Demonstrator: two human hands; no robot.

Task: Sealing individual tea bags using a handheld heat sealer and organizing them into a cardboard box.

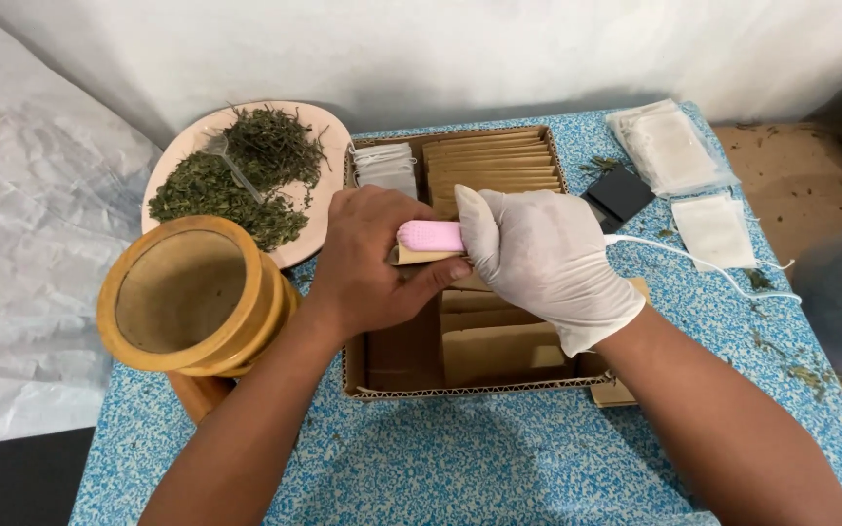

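Note:
My bare left hand point(374, 261) holds a small brown paper packet point(419, 256) over a cardboard box point(460, 388). My right hand point(546, 259), in a white glove, grips a pink corded hand tool point(431, 235) and presses it along the packet's top edge. A white cord point(704, 261) runs from the tool to the right. Rows of brown packets point(491, 166) and several white sachets point(387, 166) lie in the box.
A pink plate point(322, 209) of dried green leaves with a clear scoop sits at the back left. A round wooden vessel point(192, 297) stands left of the box. White sachets point(669, 146), a black square item point(619, 194) and leaf crumbs lie on the blue speckled tabletop point(499, 458).

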